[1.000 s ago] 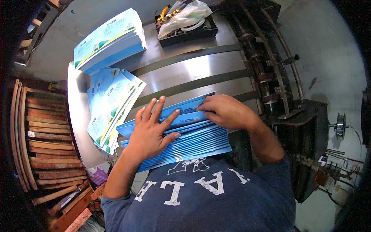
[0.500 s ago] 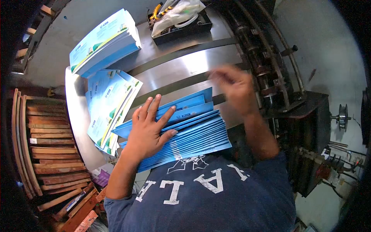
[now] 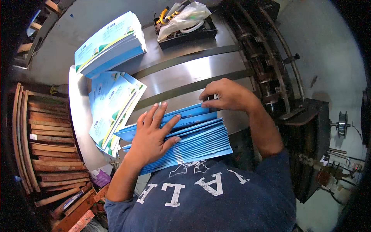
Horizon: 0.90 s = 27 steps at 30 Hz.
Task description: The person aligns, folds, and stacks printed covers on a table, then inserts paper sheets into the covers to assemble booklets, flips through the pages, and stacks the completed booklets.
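Blue folded sheets [image 3: 193, 143] lie overlapped in a row against my shirt at the metal table's near edge. My left hand [image 3: 154, 129] rests on their left part, fingers spread. Under its fingers, the farthest sheet [image 3: 193, 111] is partly raised, its printed flap facing me. Near that sheet's upper right corner is my right hand [image 3: 228, 94], with thumb and index finger curled towards each other around the edge. Whether the fingertips pinch the paper is too small to tell.
A tall stack of printed sheets [image 3: 110, 42] stands at the back left, with loose printed sheets [image 3: 114, 104] fanned below it. A black tray [image 3: 189, 38] holds pliers and a plastic bag. Machine rollers [image 3: 262, 73] line the right; wooden slats [image 3: 56, 141] fill the left.
My right hand lifted away from the sheets, blurred, then came back down to the upper right corner of the farthest one. My left hand has stayed on the sheets.
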### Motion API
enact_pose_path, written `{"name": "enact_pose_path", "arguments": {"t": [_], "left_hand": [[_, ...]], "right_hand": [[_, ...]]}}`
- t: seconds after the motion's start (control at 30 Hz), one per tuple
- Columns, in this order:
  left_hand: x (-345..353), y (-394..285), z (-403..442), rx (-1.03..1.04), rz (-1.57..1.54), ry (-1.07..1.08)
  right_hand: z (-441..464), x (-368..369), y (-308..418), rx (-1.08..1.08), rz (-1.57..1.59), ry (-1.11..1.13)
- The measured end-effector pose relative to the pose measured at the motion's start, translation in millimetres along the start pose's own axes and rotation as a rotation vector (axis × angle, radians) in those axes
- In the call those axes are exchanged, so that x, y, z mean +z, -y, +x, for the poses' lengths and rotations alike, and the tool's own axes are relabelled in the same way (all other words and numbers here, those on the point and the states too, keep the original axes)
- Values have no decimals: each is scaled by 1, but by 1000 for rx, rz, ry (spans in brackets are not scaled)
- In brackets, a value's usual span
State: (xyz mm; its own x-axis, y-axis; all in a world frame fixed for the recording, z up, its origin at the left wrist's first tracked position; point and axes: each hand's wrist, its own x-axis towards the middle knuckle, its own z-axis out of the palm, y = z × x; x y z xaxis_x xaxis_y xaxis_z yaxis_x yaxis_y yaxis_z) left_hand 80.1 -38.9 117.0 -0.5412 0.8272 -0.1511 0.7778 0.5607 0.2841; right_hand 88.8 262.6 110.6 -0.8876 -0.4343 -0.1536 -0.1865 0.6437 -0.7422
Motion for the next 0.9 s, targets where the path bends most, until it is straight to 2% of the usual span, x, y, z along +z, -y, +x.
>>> {"name": "enact_pose_path", "arguments": {"t": [0.13, 0.2, 0.23, 0.3, 0.4, 0.43, 0.5, 0.63, 0.73, 0.8, 0.9], "left_hand": [[-1, 1, 0, 19, -32, -31], [-1, 2, 0, 23, -41, -34], [-1, 2, 0, 29, -61, -30], [-2, 2, 0, 35, -81, -25], [-4, 1, 1, 26, -107, -16], [-4, 1, 1, 27, -114, -14], [-4, 0, 1, 36, -118, -3], [-3, 1, -1, 41, -113, -2], [-4, 0, -2, 38, -113, -7], [-4, -1, -2, 35, -115, -11], [-4, 0, -2, 29, -124, -10]], "right_hand": [[8, 5, -7, 147, 105, 60], [10, 10, -13, 181, 305, 62], [10, 12, -11, 180, 305, 64], [7, 20, -4, 318, 157, -62], [1, 27, 8, 332, 21, -136], [1, 29, 9, 335, 26, -137], [0, 31, 14, 209, -186, -158], [0, 26, 16, 97, -228, -108], [-1, 24, 11, 126, -64, -1], [1, 25, 5, 168, 221, 168], [1, 29, 0, 94, 195, 130]]}}
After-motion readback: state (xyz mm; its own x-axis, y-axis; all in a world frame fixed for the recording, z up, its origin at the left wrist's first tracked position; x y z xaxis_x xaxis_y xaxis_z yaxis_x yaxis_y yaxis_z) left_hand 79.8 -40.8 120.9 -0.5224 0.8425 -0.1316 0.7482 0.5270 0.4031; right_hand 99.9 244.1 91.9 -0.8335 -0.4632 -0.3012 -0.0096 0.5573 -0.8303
